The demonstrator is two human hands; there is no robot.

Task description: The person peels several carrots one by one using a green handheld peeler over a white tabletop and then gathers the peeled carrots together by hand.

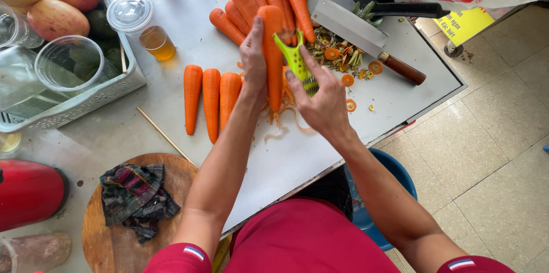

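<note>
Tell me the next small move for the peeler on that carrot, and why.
Probably draw the green peeler down along the carrot toward the body. The left hand steadies the carrot, the right hand holds the peeler near its upper end, and peel strips already lie below.

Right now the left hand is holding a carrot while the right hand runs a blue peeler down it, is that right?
Not quite: the peeler is green, not blue. The head view shows the left hand holding the carrot while the right hand works the green peeler along it.
</note>
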